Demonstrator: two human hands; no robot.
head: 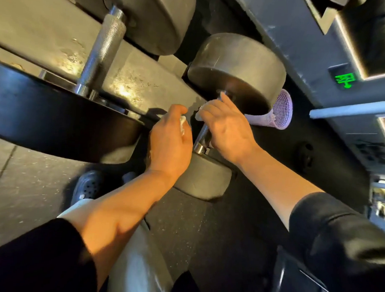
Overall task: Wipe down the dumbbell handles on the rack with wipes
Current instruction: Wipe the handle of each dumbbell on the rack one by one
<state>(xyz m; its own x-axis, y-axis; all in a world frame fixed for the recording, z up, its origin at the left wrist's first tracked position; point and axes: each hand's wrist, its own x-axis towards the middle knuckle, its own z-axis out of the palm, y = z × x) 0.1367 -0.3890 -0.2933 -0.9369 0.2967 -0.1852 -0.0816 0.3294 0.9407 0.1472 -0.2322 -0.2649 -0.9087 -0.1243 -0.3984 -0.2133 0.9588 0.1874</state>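
Note:
A dark dumbbell lies on the rack with its far head [235,66] up and its near head [204,179] down. Between them runs the knurled steel handle [204,134], only a short stretch showing. My right hand [226,127] wraps a white wipe [199,112] round the handle's upper part. Just left of the handle, my left hand [169,140] holds a second crumpled white wipe [183,124] in its curled fingers, apart from the steel. Up left, a larger dumbbell shows its long knurled handle [101,53].
A black rack rail [57,117] crosses in front of the larger dumbbell at left. A pink mesh basket [280,111] lies behind the far head. Speckled rubber floor [22,183] and a dark shoe [87,186] sit below. Another grey dumbbell head [135,264] is close under my left forearm.

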